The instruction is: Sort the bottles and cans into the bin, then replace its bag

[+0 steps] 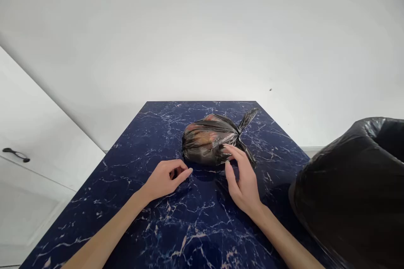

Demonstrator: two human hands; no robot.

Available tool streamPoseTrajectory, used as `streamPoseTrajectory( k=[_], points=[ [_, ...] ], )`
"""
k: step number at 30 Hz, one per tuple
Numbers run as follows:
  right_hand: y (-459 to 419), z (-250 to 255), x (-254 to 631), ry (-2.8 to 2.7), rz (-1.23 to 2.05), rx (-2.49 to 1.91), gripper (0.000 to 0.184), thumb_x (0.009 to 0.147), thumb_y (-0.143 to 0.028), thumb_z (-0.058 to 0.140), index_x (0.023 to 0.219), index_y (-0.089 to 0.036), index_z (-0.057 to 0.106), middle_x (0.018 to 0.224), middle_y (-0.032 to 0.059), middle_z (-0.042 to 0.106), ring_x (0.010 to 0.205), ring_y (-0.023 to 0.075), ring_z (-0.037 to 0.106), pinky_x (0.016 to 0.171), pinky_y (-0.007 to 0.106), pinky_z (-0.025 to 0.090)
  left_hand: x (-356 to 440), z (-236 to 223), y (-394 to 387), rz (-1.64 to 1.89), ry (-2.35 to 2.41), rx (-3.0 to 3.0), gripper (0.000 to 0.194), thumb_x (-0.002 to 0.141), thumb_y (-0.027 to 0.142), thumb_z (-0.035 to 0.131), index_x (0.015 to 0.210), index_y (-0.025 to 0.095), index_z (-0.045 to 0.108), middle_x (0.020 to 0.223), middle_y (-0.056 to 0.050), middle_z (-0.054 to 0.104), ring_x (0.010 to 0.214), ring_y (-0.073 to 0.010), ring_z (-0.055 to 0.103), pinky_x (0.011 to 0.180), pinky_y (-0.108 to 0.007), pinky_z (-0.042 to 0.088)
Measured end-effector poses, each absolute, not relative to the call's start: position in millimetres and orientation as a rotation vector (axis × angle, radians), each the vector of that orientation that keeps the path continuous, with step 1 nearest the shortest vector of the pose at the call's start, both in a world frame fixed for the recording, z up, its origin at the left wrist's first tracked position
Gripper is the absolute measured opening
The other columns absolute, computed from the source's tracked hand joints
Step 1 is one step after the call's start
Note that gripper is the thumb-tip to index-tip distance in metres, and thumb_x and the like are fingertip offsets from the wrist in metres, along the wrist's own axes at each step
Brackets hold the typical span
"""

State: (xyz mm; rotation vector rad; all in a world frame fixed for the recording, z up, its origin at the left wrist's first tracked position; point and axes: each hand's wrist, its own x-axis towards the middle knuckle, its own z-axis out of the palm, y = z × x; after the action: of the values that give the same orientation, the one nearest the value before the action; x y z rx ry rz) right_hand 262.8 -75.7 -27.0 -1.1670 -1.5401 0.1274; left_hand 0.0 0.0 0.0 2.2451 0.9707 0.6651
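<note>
Knotted black bag [205, 147] lies on blue marbled table [195, 227]. Right grip [244, 183]: released, touching bag's near side, close to its knot [239, 133]. Left grip [166, 178]: loosely curled, released, just beside bag. Black plastic-covered container [344, 197] at right.

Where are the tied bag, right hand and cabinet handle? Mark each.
Tied bag [204, 142], head view: middle of its rounded body.
Right hand [246, 180], head view: back of it.
Cabinet handle [13, 151], head view: its dark bar.
</note>
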Motion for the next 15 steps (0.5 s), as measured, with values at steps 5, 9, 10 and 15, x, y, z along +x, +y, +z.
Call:
streamPoseTrajectory(
  k=[5, 9, 10, 15],
  points=[
    [-64.9, -32.4, 280.3, -1.218, 0.068, -1.349, 0.036, 0.109, -0.039, 0.051, 0.140, -0.023, 0.058, 0.148, 0.0161, 0.055, 0.144, 0.0300, 0.052, 0.123, 0.058, 0.039, 2.9, 0.2, -1.6, 0.638, 1.000, 2.297, 0.037, 0.108, 0.051, 0.056, 0.107, 0.022, 0.077, 0.073, 0.000, 0.071, 0.052, -0.0114, 0.050, 0.055, -0.025, 0.039],
    [-51.1, -50.8, 294.2, -0.953, 0.486, -1.392, 0.049, 0.108, -0.052, 0.049, 0.148, -0.024, 0.052, 0.154, 0.0160, 0.059, 0.145, 0.0296, 0.056, 0.121, 0.054, 0.043, 3.6, -2.5, -0.4, 0.565, 1.053, 2.335, 0.041, 0.110, 0.053, 0.049, 0.125, 0.023, 0.073, 0.069, 0.003, 0.065, 0.051, -0.0127, 0.050, 0.054, -0.027, 0.037],
    [-49.3, -54.0, 295.9, -0.941, 0.540, -1.386, 0.051, 0.108, -0.054, 0.048, 0.149, -0.024, 0.051, 0.154, 0.0160, 0.061, 0.144, 0.0295, 0.057, 0.120, 0.053, 0.045, 3.6, -4.0, 0.3, 0.556, 1.080, 2.346, 0.043, 0.110, 0.053, 0.047, 0.127, 0.023, 0.072, 0.068, 0.003, 0.063, 0.051, -0.0134, 0.051, 0.055, -0.027, 0.037],
    [-52.5, -52.2, 291.2, -1.026, 0.604, -1.376, 0.050, 0.108, -0.057, 0.050, 0.142, -0.023, 0.062, 0.145, 0.0153, 0.069, 0.136, 0.0306, 0.064, 0.114, 0.051, 0.050, 3.7, -11.9, 3.8, 0.599, 1.248, 2.353, 0.050, 0.110, 0.054, 0.042, 0.141, 0.019, 0.061, 0.067, 0.003, 0.061, 0.055, -0.0186, 0.058, 0.058, -0.030, 0.039]
  ],
)
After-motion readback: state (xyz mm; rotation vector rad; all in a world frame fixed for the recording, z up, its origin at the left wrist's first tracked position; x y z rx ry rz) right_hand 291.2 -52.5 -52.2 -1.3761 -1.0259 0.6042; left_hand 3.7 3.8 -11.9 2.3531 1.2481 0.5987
